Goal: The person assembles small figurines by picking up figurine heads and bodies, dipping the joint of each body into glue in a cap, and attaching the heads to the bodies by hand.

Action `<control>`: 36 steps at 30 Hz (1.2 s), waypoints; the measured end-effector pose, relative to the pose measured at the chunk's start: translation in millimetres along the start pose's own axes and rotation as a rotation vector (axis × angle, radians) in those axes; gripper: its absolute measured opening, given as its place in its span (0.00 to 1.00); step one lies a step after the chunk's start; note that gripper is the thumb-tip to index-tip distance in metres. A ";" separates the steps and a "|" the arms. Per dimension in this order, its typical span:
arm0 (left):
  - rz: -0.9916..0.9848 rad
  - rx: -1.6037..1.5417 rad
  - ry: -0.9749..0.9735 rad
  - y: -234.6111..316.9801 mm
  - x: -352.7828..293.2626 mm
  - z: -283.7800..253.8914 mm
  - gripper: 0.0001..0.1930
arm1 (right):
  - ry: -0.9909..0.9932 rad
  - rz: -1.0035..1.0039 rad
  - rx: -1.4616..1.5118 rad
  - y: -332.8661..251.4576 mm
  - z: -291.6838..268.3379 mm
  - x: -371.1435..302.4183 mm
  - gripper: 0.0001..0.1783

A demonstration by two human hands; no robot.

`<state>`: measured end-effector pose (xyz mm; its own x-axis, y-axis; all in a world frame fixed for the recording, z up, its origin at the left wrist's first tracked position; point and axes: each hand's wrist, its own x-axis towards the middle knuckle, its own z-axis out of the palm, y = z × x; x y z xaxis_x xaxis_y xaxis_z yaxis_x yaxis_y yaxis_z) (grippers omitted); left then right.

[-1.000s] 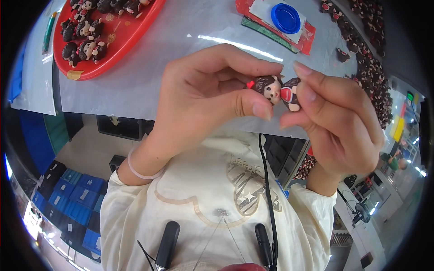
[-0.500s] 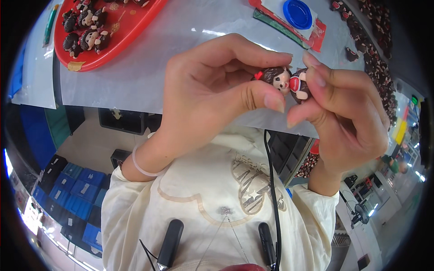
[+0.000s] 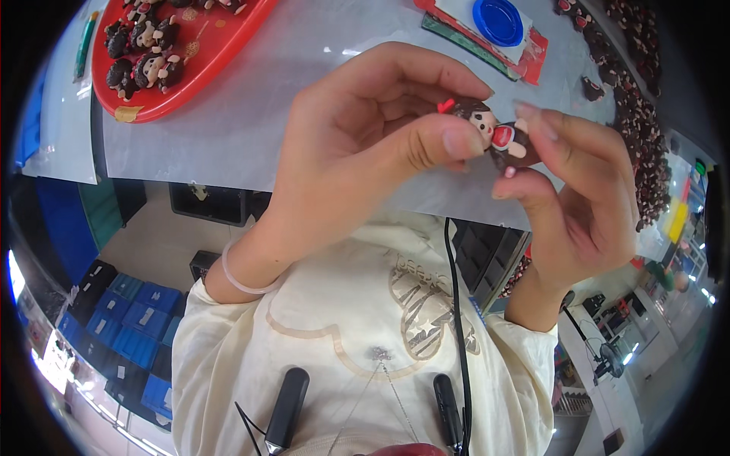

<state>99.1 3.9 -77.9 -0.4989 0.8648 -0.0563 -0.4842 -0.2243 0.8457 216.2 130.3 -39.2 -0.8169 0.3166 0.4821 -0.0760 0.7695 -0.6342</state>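
Observation:
A small toy figurine [image 3: 503,137], with dark brown hair and body, a pale face, a red bow and a red bib, is held over the near part of the grey-white table. My left hand [image 3: 357,140] pinches its head between thumb and fingers, with the face showing between them. At the body end, the fingers of my right hand [image 3: 582,182] rest against the brown body, and its thumb is beside a small pink part at the lower edge. The figurine lies tilted, head to the left. Its back is hidden.
A red tray [image 3: 220,57] with several similar figurines [image 3: 152,68] stands at the far left. A blue round lid [image 3: 498,21] lies on a white and red packet at the back. Many brown figurine pieces [image 3: 642,152] are heaped along the right. A green pen [image 3: 85,45] is at far left.
The figurine has turned, its body tipping down to the right, and its bow now shows above my left fingers. My right thumb has moved slightly away from my left thumb.

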 end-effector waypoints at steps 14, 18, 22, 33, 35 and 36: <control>0.184 0.288 -0.069 -0.9 -1.0 0.2 0.32 | 0.080 -0.034 0.127 6.6 12.3 -11.4 0.15; 0.305 0.585 -0.144 -0.8 1.0 -5.4 0.36 | 0.098 -0.053 0.078 3.1 16.0 -14.4 0.14; 0.414 0.272 -0.151 -13.1 2.1 -7.7 0.36 | 0.050 -0.138 0.047 8.1 12.9 -13.9 0.15; 0.365 0.273 -0.187 -9.8 1.7 -4.1 0.34 | -0.022 -0.151 -0.045 23.2 12.3 -9.5 0.30; 0.313 0.227 -0.139 -9.6 1.2 -2.5 0.34 | -0.029 -0.114 0.025 23.1 11.5 -9.2 0.30; 0.310 0.225 -0.157 -10.1 2.2 -2.1 0.34 | -0.037 -0.078 0.090 23.2 10.0 -9.3 0.29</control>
<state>101.4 7.2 -87.7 -0.4725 0.8334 0.2867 -0.1503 -0.3967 0.9056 216.3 139.6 -64.4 -0.8270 0.2354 0.5105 -0.1902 0.7373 -0.6482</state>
